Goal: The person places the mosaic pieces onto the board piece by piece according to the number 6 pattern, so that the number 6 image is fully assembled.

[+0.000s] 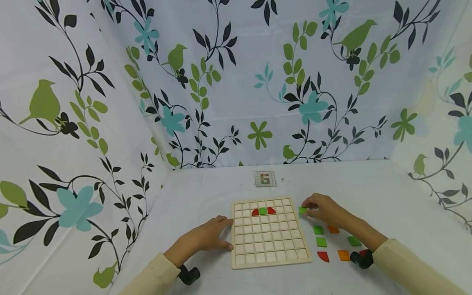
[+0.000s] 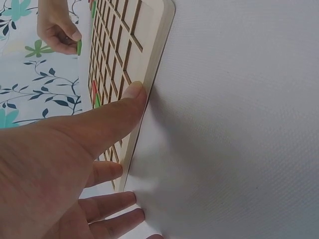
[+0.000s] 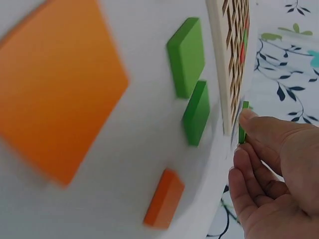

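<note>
A pale wooden grid board [image 1: 271, 259] lies flat on the white table. Two red quarter-round tiles [image 1: 255, 212] flank a green square tile [image 1: 263, 211] in one of its upper rows. My left hand [image 1: 209, 234] rests at the board's left edge, fingers spread, and the thumb [image 2: 133, 91] touches the rim in the left wrist view. Just beyond the board's right edge, my right hand [image 1: 324, 209] pinches another green square tile [image 3: 243, 124] between thumb and fingers.
Loose tiles lie right of the board: green squares [image 1: 321, 242], orange squares [image 1: 343, 255] and red quarter-rounds [image 1: 323, 256], one partly hidden by the right wrist. A small pattern card [image 1: 265, 179] sits behind the board. Patterned cloth [image 1: 236, 102] hangs around the table.
</note>
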Available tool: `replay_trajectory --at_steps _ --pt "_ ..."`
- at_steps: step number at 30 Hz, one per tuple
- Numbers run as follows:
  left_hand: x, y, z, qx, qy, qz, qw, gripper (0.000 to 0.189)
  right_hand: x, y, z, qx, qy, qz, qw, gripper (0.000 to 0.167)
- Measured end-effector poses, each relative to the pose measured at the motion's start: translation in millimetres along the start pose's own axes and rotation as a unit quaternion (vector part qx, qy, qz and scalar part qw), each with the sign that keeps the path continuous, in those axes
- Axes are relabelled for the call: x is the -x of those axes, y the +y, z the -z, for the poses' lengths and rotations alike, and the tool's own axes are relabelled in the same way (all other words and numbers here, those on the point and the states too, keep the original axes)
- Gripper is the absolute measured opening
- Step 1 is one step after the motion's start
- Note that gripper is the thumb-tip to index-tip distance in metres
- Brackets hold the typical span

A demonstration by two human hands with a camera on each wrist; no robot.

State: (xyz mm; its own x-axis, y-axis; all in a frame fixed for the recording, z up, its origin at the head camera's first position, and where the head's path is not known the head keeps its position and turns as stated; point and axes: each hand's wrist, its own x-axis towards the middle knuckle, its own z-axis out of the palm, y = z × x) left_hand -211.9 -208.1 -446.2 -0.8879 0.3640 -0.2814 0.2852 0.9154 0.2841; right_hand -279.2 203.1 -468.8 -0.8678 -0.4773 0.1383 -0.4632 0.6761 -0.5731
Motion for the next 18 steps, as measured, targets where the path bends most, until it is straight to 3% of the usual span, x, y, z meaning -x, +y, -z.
replay_trajectory --at_steps 14,18 --pt "1.6 1.1 0.6 -0.001 0.004 -0.007 1.0000 0.090 -28.3 -42.2 -21.1 0.006 -0.025 0.012 0.9996 0.019" --pt "1.5 0.5 0.2 0.001 0.005 -0.004 1.0000 0.090 -36.0 -53.2 -27.1 0.015 -0.033 0.032 0.9988 0.020"
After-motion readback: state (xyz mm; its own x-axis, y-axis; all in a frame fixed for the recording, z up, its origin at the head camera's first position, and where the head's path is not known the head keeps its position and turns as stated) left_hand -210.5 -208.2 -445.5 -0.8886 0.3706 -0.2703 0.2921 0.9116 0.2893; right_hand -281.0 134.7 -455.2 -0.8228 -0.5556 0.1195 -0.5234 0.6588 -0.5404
